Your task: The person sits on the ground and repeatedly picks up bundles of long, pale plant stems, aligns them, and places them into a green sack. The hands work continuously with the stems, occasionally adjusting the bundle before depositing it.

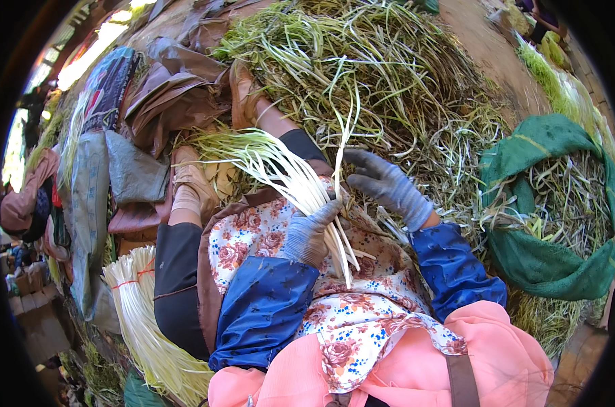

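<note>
My left hand (312, 231), in a grey knit glove, is closed around a bunch of long white stalks with pale green leaves (287, 173). The leafy ends point up and left, and the white ends hang over my floral apron (256, 229). A separate yellowish stalk (339, 163) stands upright beside the bunch at that hand. My right hand (383, 185), gloved too, is just right of this stalk with its fingers apart; no held thing shows in it. At the lower left, a large bundle of white stalks (139, 300) is tied with red bands.
A big heap of loose green stalks and leaves (368, 66) lies beyond my feet. At right, a green cloth sack (551, 269) with a rolled rim holds leaf scraps. Brown plastic sheeting (180, 102) and grey sacks (91, 203) lie at left. A person (544, 20) is partly visible at top right.
</note>
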The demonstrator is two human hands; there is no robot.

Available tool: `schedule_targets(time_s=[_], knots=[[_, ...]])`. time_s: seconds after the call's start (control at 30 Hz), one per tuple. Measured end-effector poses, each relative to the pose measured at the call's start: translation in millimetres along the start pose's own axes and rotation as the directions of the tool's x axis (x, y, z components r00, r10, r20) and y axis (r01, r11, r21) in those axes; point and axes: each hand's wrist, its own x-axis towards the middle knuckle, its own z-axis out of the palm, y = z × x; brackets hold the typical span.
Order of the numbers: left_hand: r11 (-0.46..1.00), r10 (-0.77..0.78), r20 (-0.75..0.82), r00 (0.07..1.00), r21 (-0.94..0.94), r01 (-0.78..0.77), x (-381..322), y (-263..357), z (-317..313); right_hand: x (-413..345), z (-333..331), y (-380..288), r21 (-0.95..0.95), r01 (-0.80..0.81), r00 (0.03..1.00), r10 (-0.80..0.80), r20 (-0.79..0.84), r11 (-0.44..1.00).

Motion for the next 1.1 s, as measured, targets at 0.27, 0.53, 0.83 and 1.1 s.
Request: schedule_targets(time_s=[0.27, 0.53, 0.83, 1.1], knots=[[0.982, 0.077, -0.152, 0.985, -0.159, -0.102, 21, -19, -16, -4, 21, -9, -0.734, 0.385, 0.906, -0.382, 0.185, 0.559], [0.940, -0.157, 0.160, 0.975, -0.278, 0.197, 15, 9, -10, -24, 23, -5, -0.708, 0.468, 0.869, -0.423, 0.258, 0.530], [0.990, -0.057, 0.145, 0.988, -0.116, 0.075, 10, 13, -13, -31, 3, 2, -0.506, 0.131, 0.956, -0.245, -0.165, 0.853], [0.998, 0.033, -0.129, 0.991, -0.044, -0.039, 9, 6, -16, 4, 33, 19, 0.124, -0.152, 0.957, 0.177, -0.231, 0.981]])
